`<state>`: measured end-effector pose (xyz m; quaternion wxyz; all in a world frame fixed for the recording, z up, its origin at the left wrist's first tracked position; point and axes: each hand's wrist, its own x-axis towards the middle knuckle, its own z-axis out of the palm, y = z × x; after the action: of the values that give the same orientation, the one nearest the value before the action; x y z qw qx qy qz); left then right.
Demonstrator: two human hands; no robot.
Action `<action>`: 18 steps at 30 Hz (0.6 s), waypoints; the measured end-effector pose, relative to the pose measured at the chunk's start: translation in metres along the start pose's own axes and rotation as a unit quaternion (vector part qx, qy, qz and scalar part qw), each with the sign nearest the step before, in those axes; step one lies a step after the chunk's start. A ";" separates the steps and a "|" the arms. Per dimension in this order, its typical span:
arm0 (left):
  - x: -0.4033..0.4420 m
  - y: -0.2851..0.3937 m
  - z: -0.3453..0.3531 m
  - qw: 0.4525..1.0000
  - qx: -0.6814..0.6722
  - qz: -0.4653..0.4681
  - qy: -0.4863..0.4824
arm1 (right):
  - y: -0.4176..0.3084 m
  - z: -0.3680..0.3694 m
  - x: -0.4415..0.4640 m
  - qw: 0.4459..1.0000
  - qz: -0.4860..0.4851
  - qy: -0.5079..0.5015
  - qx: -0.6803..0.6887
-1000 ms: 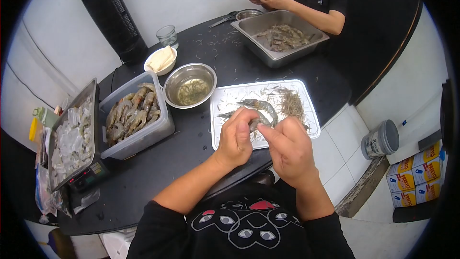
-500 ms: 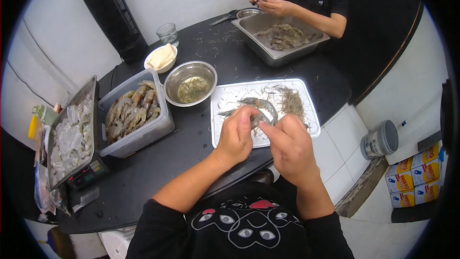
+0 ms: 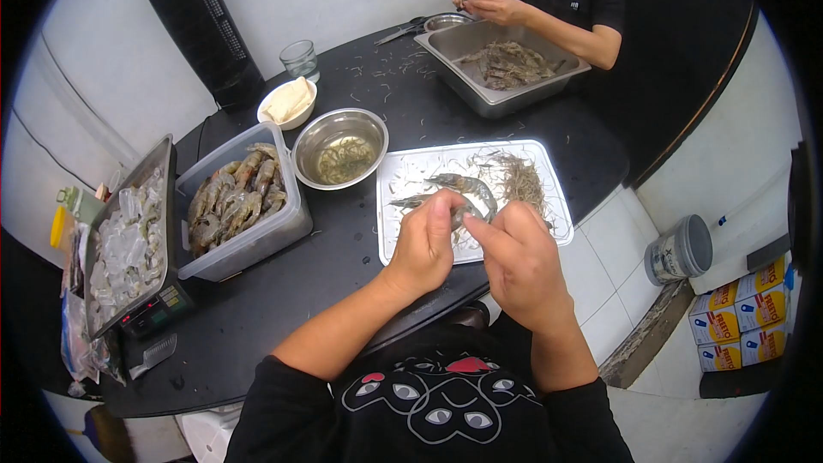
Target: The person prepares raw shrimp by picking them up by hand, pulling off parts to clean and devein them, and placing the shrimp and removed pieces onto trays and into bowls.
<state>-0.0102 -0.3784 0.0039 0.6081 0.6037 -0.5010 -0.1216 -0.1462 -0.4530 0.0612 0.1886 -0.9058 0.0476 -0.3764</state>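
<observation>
My left hand (image 3: 426,240) is closed around a grey shrimp (image 3: 459,213) above the near side of a white tray (image 3: 390,173). The fingers of my right hand (image 3: 520,259) are pinched together at the same shrimp, and whatever lies between the fingertips is too small to make out. Behind my hands another shrimp (image 3: 482,191) lies curled on the tray. A pile of thin trimmings (image 3: 521,182) rests at the tray's right side, with loose bits scattered around it.
Left of the tray stand a steel bowl (image 3: 300,139), a plastic tub of shrimp (image 3: 296,206) and a tray of ice (image 3: 129,244) on a scale. Across the table, a co-worker (image 3: 570,13) holds a shrimp over a steel pan (image 3: 489,101). A glass (image 3: 299,60) stands farther back.
The co-worker's hands have come together on a shrimp, and the scissors held out earlier are no longer clearly visible. My hands have barely shifted, still at the same shrimp.
</observation>
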 end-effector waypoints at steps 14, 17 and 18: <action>-0.002 0.004 0.003 0.999 -0.015 -0.032 0.009 | 0.010 0.027 -0.003 0.994 -0.038 0.099 -0.020; -0.001 0.008 0.002 1.000 0.014 -0.015 0.018 | 0.010 0.034 -0.004 0.989 -0.054 0.127 -0.054; -0.001 0.009 0.001 0.999 0.023 -0.009 0.023 | 0.010 0.036 -0.004 0.987 -0.056 0.136 -0.058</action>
<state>-0.0157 -0.3760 0.0107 0.6041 0.6250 -0.4838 -0.1017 -0.1227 -0.4506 0.0313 0.1061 -0.8569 0.0433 -0.5025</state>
